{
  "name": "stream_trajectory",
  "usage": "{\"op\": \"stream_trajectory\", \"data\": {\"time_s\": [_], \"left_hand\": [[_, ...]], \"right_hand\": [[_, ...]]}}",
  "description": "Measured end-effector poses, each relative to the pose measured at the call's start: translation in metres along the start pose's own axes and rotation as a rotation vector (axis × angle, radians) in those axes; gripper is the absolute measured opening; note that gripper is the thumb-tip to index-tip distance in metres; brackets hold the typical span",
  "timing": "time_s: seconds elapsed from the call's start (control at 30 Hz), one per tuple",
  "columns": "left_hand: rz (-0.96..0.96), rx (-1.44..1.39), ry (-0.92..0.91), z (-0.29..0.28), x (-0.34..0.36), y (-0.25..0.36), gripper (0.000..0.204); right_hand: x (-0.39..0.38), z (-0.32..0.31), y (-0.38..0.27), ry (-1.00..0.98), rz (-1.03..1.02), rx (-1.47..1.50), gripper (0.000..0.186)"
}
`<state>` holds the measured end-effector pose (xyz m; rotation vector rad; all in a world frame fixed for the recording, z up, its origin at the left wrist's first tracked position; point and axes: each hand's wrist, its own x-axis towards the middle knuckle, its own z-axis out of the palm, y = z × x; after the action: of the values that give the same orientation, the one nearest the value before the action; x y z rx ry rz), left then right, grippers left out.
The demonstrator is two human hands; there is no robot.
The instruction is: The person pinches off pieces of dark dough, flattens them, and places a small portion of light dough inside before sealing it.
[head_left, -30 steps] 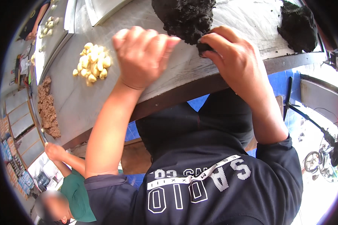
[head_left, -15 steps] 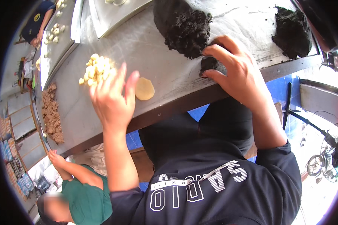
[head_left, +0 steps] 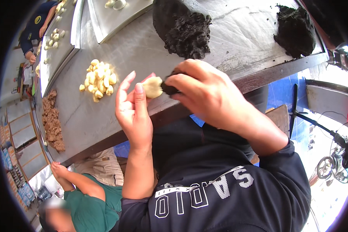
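My left hand is raised over the near edge of the table, pinching a flat, pale yellow piece of dough by its left side. From the right, my right hand brings a small lump of black paste up against the dough; its fingers are closed round the lump. Whether the paste presses into the dough or only meets its edge I cannot tell. Beyond my right hand sits a large mound of black paste. A pile of small pale dough pieces lies left of my left hand.
A second black mound sits at the table's right end, and brown crumbly filling at the left. Metal trays with pale round pieces stand at the back. A co-worker in green is at the lower left, another person at the far left.
My left hand has picked the dough disc up off the table. My right hand has moved left from beside the large mound, carrying the black lump to the dough.
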<state>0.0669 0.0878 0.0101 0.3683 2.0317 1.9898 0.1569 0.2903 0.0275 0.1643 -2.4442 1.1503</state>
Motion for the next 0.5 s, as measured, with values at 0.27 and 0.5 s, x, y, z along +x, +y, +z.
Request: {"op": "stream_trajectory", "data": {"time_s": [0.27, 0.5], "left_hand": [[0.355, 0.438, -0.238, -0.014, 0.02, -0.006, 0.036], [0.57, 0.738, -0.227, -0.004, 0.029, -0.011, 0.035]], "right_hand": [[0.011, 0.011, 0.006, 0.04, -0.122, 0.166, 0.027], [-0.002, 0.015, -0.006, -0.122, -0.143, -0.018, 0.024]]}}
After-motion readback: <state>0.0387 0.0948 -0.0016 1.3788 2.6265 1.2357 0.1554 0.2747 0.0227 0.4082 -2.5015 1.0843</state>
